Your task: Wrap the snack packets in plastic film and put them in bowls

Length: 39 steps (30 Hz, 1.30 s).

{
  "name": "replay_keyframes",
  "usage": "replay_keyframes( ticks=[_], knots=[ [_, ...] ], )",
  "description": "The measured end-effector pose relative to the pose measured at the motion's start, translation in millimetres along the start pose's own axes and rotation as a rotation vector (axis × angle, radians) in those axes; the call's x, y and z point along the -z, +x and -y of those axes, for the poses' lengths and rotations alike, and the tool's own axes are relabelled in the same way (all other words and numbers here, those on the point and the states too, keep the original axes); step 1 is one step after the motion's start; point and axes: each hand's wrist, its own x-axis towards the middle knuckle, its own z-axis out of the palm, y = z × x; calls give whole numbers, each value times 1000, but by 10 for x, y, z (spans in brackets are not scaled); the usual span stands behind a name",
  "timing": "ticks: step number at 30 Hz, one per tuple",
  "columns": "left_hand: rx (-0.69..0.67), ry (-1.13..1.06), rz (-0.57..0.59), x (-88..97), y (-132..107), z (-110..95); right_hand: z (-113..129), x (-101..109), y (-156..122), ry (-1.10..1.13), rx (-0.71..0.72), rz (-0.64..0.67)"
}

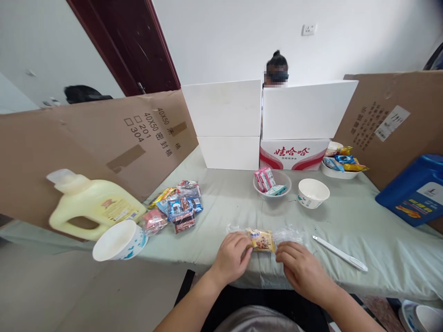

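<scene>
A table covered with a pale green cloth [363, 221] fills the view. It is fenced in by a brown cardboard sheet on the left [104, 138], another cardboard sheet on the right [391, 120], and white foam boxes [224, 120] at the back. A red-and-white carton [294, 154] stands under the right-hand box. Behind the boxes, only the top of another person's head [277, 69] shows.

At the near edge of the table lies a snack packet [262, 240] in a clear wrapper, flat on the cloth between the two hands. The left hand [231, 258] has its fingers closed on the left end of the packet. The right hand [302, 269] has its fingers curled down and grips the clear wrapper at the right end (the fingertips are partly hidden under the hand).

A thin white tool [339, 253] lies on the cloth just to the right of the right hand, not touching it. Far to the left, a yellow jug [93, 205] lies on its side, and a paper bowl [119, 240] is tilted beside it. Near them is a pile of snack packets [176, 205]. Behind the hands is a small bowl [286, 177] with pink packets inside, and beside it stands an empty white bowl [313, 192]. Further back on the right, a plate [337, 174] holds more snacks. A blue container [413, 191] lies at the right edge.
</scene>
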Motion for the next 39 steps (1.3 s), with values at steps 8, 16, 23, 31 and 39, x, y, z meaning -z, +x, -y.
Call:
replay_keyframes(
  ticks=[8, 16, 23, 31, 39],
  knots=[
    [172, 173, 270, -119, 205, 260, -327, -213, 367, -376, -313, 197],
    [-6, 234, -29, 152, -44, 63, -158, -143, -22, -389, -12, -16],
    [87, 252, 34, 454, -223, -123, 109, 42, -218, -164, -33, 129],
    [252, 96, 256, 70, 105, -218, 63, -218, 530, -56, -65, 317],
    [349, 133, 438, -46, -74, 103, -83, -278, 707, -126, -165, 500]
  ],
)
